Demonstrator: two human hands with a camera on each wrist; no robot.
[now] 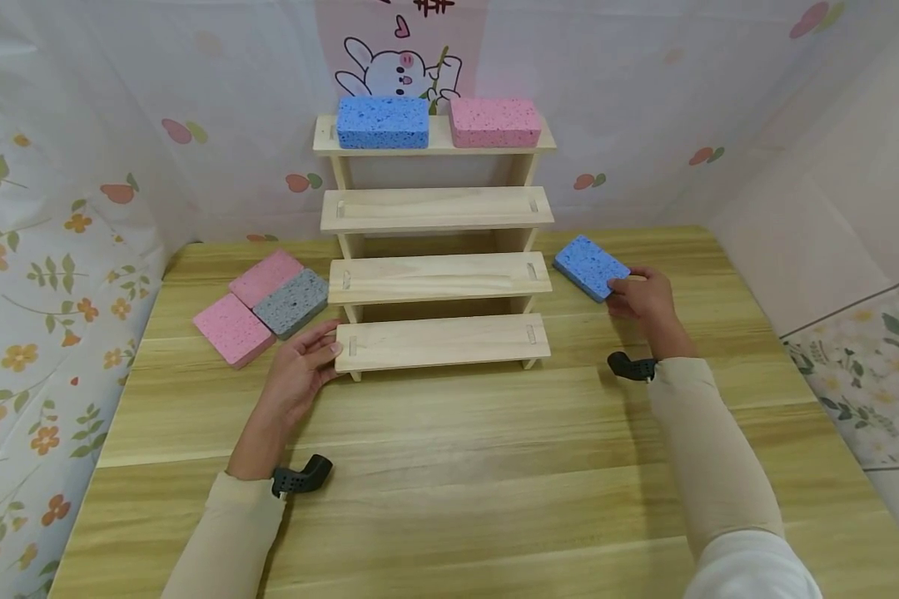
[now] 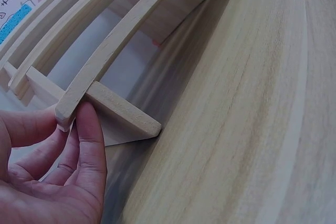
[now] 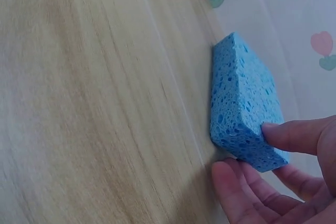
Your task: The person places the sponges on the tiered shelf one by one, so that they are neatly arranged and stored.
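Note:
A wooden stepped shelf [image 1: 442, 343] stands in the middle of the table. My left hand [image 1: 300, 374] pinches the left end of its lowest board; in the left wrist view the thumb lies over the board [image 2: 100, 72] with fingers beneath. To the right of the shelf, my right hand [image 1: 644, 301] holds the near corner of a blue sponge [image 1: 590, 266]. The right wrist view has the thumb on the top of that blue sponge [image 3: 252, 93] and fingers at its lower edge, close to the tabletop. Another blue sponge [image 1: 382, 123] and a pink sponge [image 1: 494, 123] sit on the top board.
Left of the shelf lie two pink sponges [image 1: 234, 329] and a grey sponge [image 1: 292, 303], side by side on the wooden table [image 1: 449, 482]. Behind the shelf hangs a patterned white cloth [image 1: 232, 66]; a flowered cloth [image 1: 37, 333] borders the table's left side.

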